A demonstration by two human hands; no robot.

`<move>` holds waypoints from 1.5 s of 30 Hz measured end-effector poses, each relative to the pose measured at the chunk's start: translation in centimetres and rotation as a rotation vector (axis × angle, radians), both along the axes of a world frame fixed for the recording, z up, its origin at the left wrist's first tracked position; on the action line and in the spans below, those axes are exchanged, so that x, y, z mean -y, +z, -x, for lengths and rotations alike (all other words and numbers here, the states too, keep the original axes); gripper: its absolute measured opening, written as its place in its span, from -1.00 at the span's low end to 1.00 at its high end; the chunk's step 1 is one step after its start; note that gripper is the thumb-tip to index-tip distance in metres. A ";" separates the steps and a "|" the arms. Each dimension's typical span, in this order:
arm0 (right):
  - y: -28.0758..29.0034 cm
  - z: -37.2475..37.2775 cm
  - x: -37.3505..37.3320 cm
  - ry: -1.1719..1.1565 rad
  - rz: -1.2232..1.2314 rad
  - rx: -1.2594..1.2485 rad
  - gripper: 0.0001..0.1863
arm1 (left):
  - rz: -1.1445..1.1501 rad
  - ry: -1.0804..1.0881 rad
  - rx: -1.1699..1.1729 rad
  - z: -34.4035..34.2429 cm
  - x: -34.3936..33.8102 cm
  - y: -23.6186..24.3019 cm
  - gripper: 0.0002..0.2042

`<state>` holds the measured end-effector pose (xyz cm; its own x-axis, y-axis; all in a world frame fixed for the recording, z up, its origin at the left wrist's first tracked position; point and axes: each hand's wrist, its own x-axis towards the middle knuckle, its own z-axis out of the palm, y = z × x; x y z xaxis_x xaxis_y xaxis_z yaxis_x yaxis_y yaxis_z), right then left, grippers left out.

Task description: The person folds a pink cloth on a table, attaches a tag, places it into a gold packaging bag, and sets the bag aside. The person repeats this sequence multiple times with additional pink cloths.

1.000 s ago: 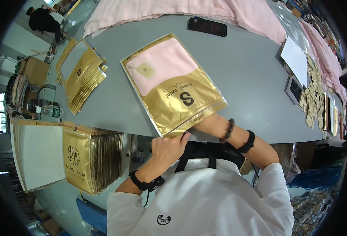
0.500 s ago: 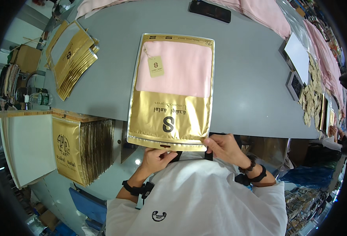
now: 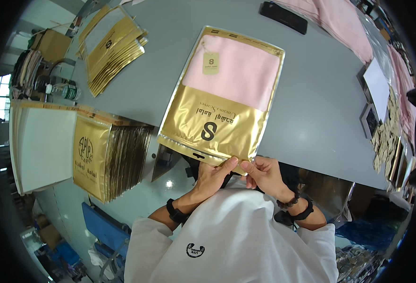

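A gold zip pouch (image 3: 184, 120) with a clear window lies tilted on the grey table, its near end hanging over the front edge. Folded pink fabric (image 3: 245, 70) and a small beige tag (image 3: 211, 63) show through the window. My left hand (image 3: 213, 177) pinches the near edge, thumb on top and fingers underneath. Right beside it, my right hand (image 3: 264, 177) grips the pouch's near right corner between thumb and fingers. The two thumbs almost touch there.
Several gold pouches (image 3: 118, 49) lie fanned at the far left. More stand packed in an open carton (image 3: 43, 148) at left. A black phone (image 3: 283, 17) lies at the back, near pink cloth (image 3: 345, 28). Beige tags (image 3: 386, 146) are piled at right. A bottle (image 3: 64, 91) stands left.
My left hand has moved right along the pouch's near edge, up to my right hand. The pouch has turned clockwise in view. The whole view has also shifted.
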<state>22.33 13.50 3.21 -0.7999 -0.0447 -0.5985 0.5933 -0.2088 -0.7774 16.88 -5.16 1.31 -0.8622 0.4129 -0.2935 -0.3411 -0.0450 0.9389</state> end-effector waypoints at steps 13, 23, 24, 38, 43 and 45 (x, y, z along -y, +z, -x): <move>3.2 0.5 -5.9 -0.098 -0.180 -0.106 -0.71 | -0.071 0.337 0.092 4.5 7.3 0.3 -0.74; 1.3 3.8 -9.0 -0.278 -0.185 -0.262 -0.74 | 0.002 -0.231 0.244 4.1 5.5 0.1 -0.64; 1.3 3.7 -9.3 -0.207 -0.237 -0.218 -0.75 | -0.040 -0.105 0.302 4.1 5.5 0.3 -0.62; 0.9 2.4 -10.3 -0.029 -0.389 -0.372 -0.68 | 0.262 1.373 -0.265 6.1 18.8 -0.6 -0.68; 0.6 2.6 -9.8 0.024 -0.420 -0.305 -0.72 | 0.148 1.619 -0.320 7.6 26.9 -2.5 -0.70; 0.7 2.9 -9.8 0.035 -0.414 -0.288 -0.72 | 0.088 1.563 -0.198 8.1 29.6 -3.0 -0.71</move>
<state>19.47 23.31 3.93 -0.9374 0.1197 -0.3269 0.3437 0.1681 -0.9239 8.75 -34.78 -1.70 -0.4292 -0.8973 -0.1031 0.1115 -0.1659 0.9798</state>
